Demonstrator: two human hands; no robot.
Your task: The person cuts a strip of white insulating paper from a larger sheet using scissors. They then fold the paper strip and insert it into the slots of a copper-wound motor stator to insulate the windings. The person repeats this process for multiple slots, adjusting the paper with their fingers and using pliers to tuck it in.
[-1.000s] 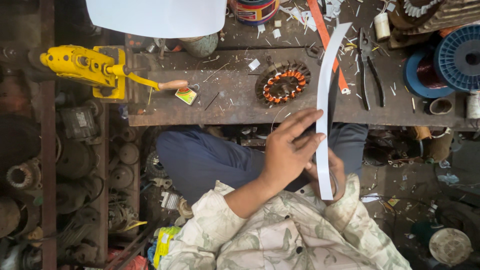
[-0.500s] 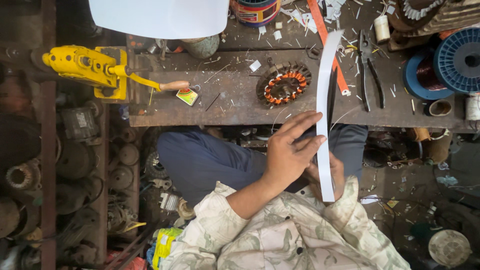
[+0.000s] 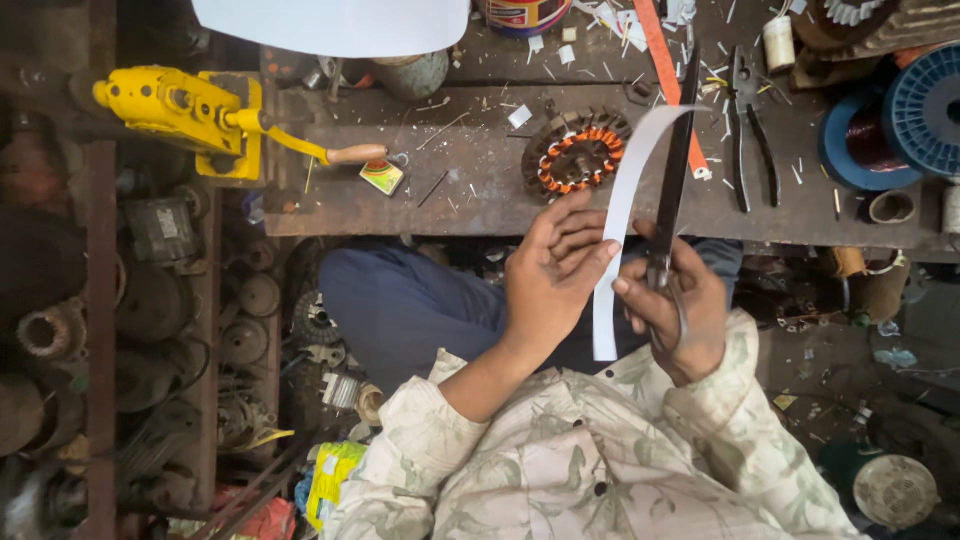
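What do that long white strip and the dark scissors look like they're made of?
Long white strip: probably paper or thin insulating sheet; matte, and it bows under its own weight. Dark long-bladed scissors: likely steel; thin, straight, dull blades.

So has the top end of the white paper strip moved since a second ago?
Yes. The white paper strip has dropped: its top end now curls beside the copper-wound stator on the bench, where earlier it rose well past it. Scissors now stand alongside.

Worn metal bench [image 3: 480, 200] as landmark, copper-wound round stator [image 3: 573, 153] on its middle, yellow lever press [image 3: 190, 108] at its left end, black pliers [image 3: 748, 130] right of the stator, blue wire spool [image 3: 925, 110] at its right end, white paper strip [image 3: 622, 225] and black scissors [image 3: 668, 200] held before its front edge.
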